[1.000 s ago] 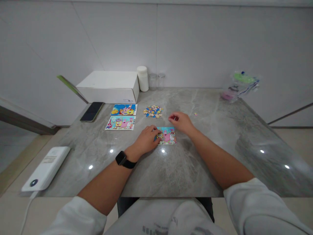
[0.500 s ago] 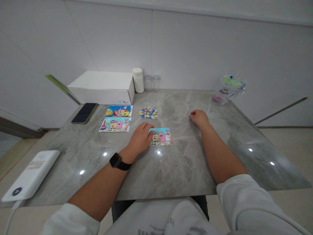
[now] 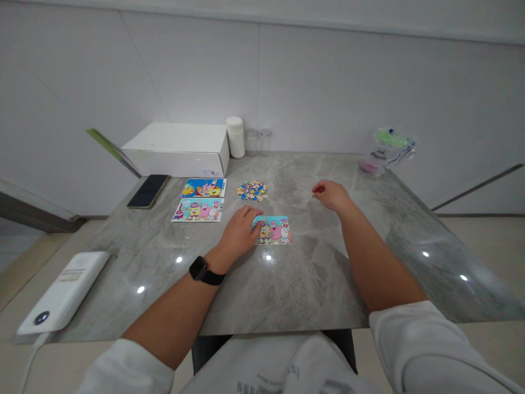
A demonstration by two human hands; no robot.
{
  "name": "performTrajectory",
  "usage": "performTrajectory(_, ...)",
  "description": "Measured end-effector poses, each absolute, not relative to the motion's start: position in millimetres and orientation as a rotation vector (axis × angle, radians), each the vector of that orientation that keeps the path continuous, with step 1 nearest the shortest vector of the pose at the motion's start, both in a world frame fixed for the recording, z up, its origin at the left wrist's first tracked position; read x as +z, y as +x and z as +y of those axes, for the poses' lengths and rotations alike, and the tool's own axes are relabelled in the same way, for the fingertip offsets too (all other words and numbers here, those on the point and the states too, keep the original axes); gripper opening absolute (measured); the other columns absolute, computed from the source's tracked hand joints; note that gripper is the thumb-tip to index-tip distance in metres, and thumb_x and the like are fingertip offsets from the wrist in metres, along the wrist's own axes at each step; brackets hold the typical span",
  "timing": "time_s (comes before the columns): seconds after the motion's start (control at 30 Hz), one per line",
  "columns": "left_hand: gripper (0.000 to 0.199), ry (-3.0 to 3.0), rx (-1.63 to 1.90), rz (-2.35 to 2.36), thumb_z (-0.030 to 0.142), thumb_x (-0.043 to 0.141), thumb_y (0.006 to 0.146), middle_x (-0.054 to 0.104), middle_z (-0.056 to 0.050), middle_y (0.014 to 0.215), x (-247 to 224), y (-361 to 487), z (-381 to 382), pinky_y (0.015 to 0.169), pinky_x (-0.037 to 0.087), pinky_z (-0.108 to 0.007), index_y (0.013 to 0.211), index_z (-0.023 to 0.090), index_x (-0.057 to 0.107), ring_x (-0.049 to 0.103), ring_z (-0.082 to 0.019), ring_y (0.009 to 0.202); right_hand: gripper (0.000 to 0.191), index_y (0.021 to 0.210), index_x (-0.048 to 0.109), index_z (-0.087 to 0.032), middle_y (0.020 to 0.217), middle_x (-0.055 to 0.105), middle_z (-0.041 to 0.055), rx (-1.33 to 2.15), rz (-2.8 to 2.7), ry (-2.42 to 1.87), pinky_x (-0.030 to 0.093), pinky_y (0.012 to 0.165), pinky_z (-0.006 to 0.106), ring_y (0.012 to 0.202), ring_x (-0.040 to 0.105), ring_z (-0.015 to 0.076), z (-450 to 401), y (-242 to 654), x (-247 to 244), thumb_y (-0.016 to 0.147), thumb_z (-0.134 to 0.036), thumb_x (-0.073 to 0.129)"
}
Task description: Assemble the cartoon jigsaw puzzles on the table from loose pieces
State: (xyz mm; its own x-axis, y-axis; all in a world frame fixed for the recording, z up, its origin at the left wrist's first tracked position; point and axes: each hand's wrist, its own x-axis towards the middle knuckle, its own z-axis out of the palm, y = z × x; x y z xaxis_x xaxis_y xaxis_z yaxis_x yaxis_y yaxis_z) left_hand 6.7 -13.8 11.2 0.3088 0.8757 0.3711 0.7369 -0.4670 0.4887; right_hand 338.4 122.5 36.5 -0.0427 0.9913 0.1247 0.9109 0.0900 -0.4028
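Note:
My left hand [image 3: 241,232], with a black watch on its wrist, lies over the left end of a small cartoon jigsaw puzzle [image 3: 279,230]. Its fingers are stretched out and the thumb rests on the puzzle, hiding that end. To the right, my right hand [image 3: 329,195] is raised a little over the table, thumb and fingers pinched on a tiny puzzle piece [image 3: 313,195]; its picture side is too small to make out. Beyond the left hand is a heap of loose puzzle pieces [image 3: 253,190]. Two picture cards, a blue one [image 3: 204,187] and a lighter one [image 3: 197,210], lie to its left.
A white box [image 3: 180,150], a white bottle [image 3: 235,138] and two clear jars [image 3: 258,142] stand along the wall. A phone [image 3: 148,191] and a white power bank with a cable [image 3: 65,293] lie at the left. One clear plastic bag [image 3: 388,152] sits at the far right.
My right hand has moved a little to the left with the piece, and its wrist has turned slightly. The left hand stays on the puzzle. The whole view has shifted slightly.

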Motion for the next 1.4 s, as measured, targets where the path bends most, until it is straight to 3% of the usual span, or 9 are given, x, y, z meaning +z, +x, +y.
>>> performTrajectory(0.2,0.021,2.342,0.928,1.436,0.024,0.056,0.102,0.065,-0.011,0.116,14,7,-15,0.104,0.053,-0.046,0.119,0.019,0.067,0.063,-0.026,0.113,0.010,0.089,0.074,-0.021,0.087,0.074,0.0040,0.462,-1.872,-1.523,0.050,0.077,0.033,0.077,0.065,0.0181,90,319,62,0.084,-0.029,0.071)
performTrajectory(0.47,0.019,2.340,0.926,1.386,0.027,0.056,0.103,0.066,-0.008,0.113,13,12,-18,0.102,0.054,-0.043,0.116,0.022,0.069,0.063,-0.024,0.111,0.032,0.101,0.072,-0.022,0.084,0.071,0.0007,1.099,-1.732,-1.119,0.052,0.070,0.030,0.074,0.063,0.0166,39,246,-1,0.084,-0.050,0.071)
performTrajectory(0.8,0.010,2.273,0.915,1.373,0.027,0.062,0.100,0.067,-0.006,0.102,18,18,-21,0.095,0.054,-0.039,0.100,0.021,0.069,0.064,-0.022,0.103,0.029,0.110,0.072,-0.022,0.088,0.074,0.0012,1.051,-1.817,-1.075,0.050,0.071,0.030,0.077,0.066,0.0169,19,235,-15,0.087,-0.040,0.068)
performTrajectory(1.23,0.014,2.117,0.880,1.384,0.025,0.061,0.098,0.068,-0.003,0.091,12,17,-16,0.083,0.053,-0.033,0.087,0.021,0.069,0.064,-0.018,0.087,0.028,0.111,0.073,-0.022,0.085,0.075,0.0010,1.107,-1.853,-1.041,0.051,0.068,0.028,0.071,0.066,0.0162,14,233,-11,0.088,-0.037,0.066)
performTrajectory(1.4,0.010,2.316,0.800,1.445,0.025,0.064,0.097,0.067,-0.006,0.097,14,5,-11,0.092,0.052,-0.040,0.095,0.021,0.072,0.064,-0.023,0.097,0.022,0.106,0.075,-0.021,0.083,0.075,0.0012,0.910,-2.012,-1.076,0.047,0.067,0.027,0.068,0.061,0.0149,20,242,-7,0.089,-0.033,0.067)
